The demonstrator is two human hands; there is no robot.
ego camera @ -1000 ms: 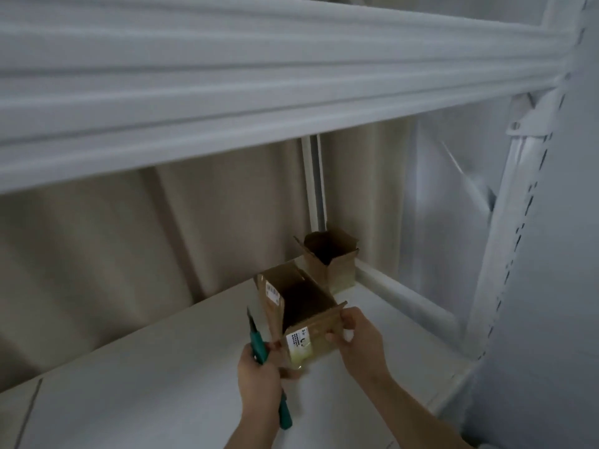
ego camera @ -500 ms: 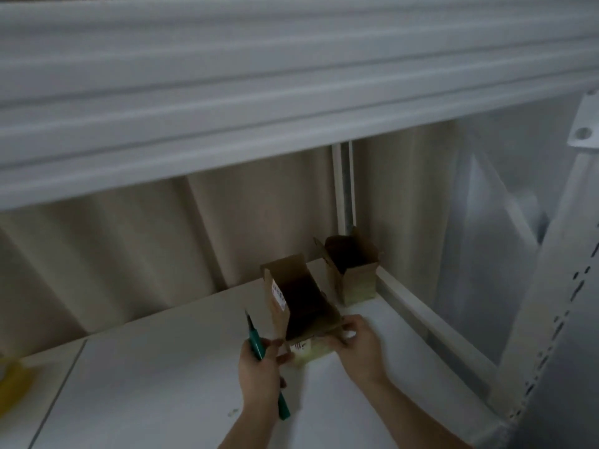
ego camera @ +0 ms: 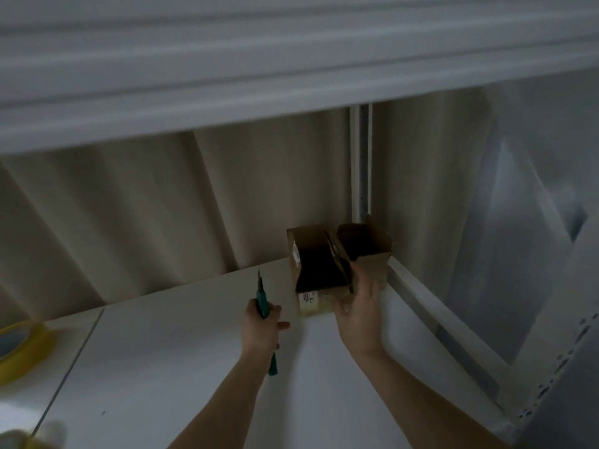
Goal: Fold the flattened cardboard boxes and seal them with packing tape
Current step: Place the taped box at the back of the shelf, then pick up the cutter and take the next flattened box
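**Open box held at the back of the shelf**

Your right hand (ego camera: 358,311) gripped the near right corner of the open cardboard box (ego camera: 319,270), fingers curled round its side wall and thumb against the front. The box stood on the white shelf (ego camera: 194,367) with its flaps up, a white label (ego camera: 308,299) on its front face. It sat just beside, and apparently touching, a second open box (ego camera: 369,251) in the back right corner. Your left hand (ego camera: 262,325) was closed round a green-handled cutter (ego camera: 264,311), blade pointing away from you, clear of the box. A yellow tape roll (ego camera: 22,350) lay at the far left edge of the shelf, well apart from both boxes.
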